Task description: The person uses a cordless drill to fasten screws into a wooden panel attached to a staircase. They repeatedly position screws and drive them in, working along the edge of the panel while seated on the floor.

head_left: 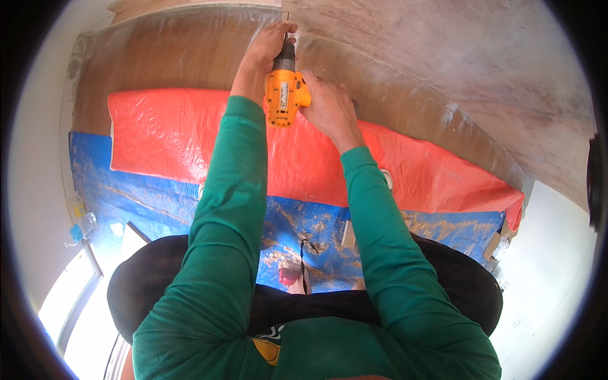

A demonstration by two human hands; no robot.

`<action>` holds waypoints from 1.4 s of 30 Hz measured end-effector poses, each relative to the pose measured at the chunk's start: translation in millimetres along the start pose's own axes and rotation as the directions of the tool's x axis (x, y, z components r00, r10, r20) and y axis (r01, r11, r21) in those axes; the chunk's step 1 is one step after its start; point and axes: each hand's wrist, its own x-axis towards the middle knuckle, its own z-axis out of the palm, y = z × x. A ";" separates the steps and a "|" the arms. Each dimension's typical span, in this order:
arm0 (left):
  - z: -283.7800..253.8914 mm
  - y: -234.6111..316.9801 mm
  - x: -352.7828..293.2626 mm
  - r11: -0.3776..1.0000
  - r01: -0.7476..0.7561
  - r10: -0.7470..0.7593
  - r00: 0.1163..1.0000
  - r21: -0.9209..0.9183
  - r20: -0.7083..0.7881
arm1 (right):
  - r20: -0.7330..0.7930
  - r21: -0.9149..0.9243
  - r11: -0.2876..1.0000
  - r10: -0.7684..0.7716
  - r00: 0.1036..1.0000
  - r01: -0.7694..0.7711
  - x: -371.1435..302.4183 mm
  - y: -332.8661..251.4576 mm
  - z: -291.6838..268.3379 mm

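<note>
A yellow and black cordless drill [280, 101] points away from me, up toward the wooden panels. My right hand [329, 109] is closed round its handle, most of which the hand hides. Just ahead of the black chuck [285, 58], my left hand [270, 45] has its fingers closed about a thin piece in line with the drill. Whether that piece is the bit or a screw is too small to tell. The fingertips are close to the seam where the brown wood panel [171, 54] meets the paler plywood panel [430, 44].
A red plastic sheet [164, 130] lies across the middle, over a blue tarp [136, 171] strewn with sawdust. Down between my legs are a small red object [289, 276] and a dark cord [305, 253]. A clear plastic bottle [84, 226] is at the left.
</note>
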 end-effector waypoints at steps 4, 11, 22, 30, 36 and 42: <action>-1.3 -0.3 1.5 1.000 0.006 -0.006 1.000 -0.010 0.001 | 0.012 0.009 1.000 0.004 1.000 -0.004 0.6 -1.0 -0.1; -1.4 -2.8 4.2 0.999 -0.002 0.002 1.000 -0.032 0.003 | 0.013 -0.001 1.000 0.000 1.000 0.000 1.5 0.9 0.7; -5.1 7.3 1.6 0.998 0.063 -0.064 0.997 0.012 0.052 | 0.001 -0.023 1.000 0.015 1.000 -0.015 3.4 0.4 7.4; 0.2 4.5 0.8 0.998 0.067 -0.068 0.998 -0.006 -0.003 | -0.052 -0.033 0.999 -0.008 0.999 0.007 2.2 -3.3 11.8; 2.2 2.9 4.6 0.998 0.054 -0.054 0.998 -0.014 -0.020 | -0.044 -0.039 0.999 0.012 0.999 -0.013 3.4 -3.7 13.9; 2.3 2.7 4.4 0.999 0.033 -0.033 0.999 0.007 -0.025 | -0.064 -0.033 0.999 -0.008 0.998 0.006 3.0 -3.8 13.2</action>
